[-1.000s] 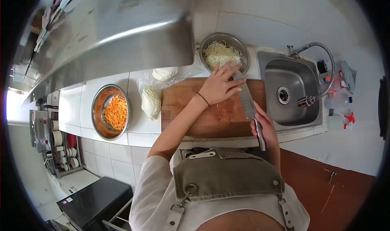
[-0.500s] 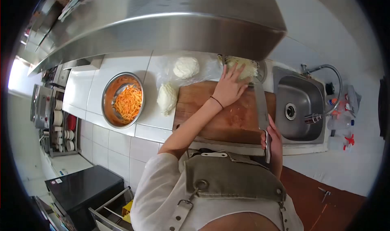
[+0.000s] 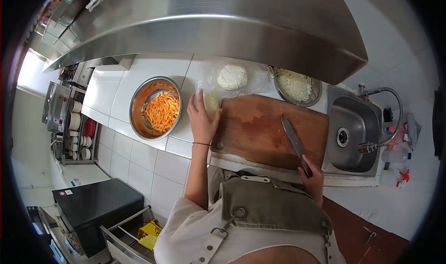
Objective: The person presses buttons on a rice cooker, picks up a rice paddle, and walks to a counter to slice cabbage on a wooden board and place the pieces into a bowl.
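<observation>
At the left end of the wooden cutting board (image 3: 260, 124), my left hand (image 3: 203, 122) is around a pale piece of cabbage (image 3: 211, 105), thumb on one side and fingers on the other. My right hand (image 3: 314, 176) grips the dark handle of a kitchen knife (image 3: 291, 134) by the board's near edge. The knife's blade points away from me over the board, which carries wet patches and a few shreds. A second pale cabbage piece (image 3: 232, 77) lies on a clear plastic bag (image 3: 258, 80) behind the board. Shredded cabbage (image 3: 296, 84) fills a metal bowl (image 3: 316, 96) at the back right.
A steel bowl (image 3: 135, 110) of orange shreds (image 3: 162, 111), apparently carrot, stands left on the white tiled counter (image 3: 107, 90). To the right is a sink (image 3: 355, 159) with a hose faucet (image 3: 399, 110). A metal hood (image 3: 209, 36) overhangs the counter's back.
My left hand has left the shredded cabbage and moved left to the cabbage piece. The knife blade has come away from the bowl and now angles over the board. The view has shifted.
</observation>
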`<state>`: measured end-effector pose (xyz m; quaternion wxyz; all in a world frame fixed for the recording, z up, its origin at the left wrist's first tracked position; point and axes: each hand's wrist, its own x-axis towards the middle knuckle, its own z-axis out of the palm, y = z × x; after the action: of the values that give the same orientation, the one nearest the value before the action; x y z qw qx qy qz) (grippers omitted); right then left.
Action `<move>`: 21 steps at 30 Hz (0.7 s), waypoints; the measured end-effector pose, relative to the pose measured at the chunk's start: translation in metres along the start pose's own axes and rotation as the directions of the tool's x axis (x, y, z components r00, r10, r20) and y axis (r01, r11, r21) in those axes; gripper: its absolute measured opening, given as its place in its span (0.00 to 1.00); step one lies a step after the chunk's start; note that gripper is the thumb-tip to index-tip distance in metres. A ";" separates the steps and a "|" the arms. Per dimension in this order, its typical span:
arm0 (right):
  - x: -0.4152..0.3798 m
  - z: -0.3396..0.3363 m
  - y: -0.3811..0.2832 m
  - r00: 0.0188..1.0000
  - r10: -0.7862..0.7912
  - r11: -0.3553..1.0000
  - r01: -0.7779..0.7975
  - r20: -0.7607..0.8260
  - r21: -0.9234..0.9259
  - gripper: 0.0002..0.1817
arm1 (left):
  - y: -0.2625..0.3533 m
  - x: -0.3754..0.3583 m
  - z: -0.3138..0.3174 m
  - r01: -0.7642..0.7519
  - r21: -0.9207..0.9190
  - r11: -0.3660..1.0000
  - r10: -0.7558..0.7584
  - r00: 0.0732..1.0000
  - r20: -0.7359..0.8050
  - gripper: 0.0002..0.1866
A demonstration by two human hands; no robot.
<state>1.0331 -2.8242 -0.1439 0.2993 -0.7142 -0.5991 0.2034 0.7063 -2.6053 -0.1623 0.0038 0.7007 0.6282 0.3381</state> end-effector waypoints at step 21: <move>0.006 -0.003 0.033 0.978 0.066 0.983 -0.097 -0.200 -0.153 0.21 | 0.055 -0.071 0.000 -0.388 -0.429 0.815 0.528 0.803 0.277 0.16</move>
<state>1.0603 -2.8223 -0.1629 0.2885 -0.7767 -0.5518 0.0953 0.7564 -2.6793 -0.1721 0.1687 0.8732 0.3524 0.2913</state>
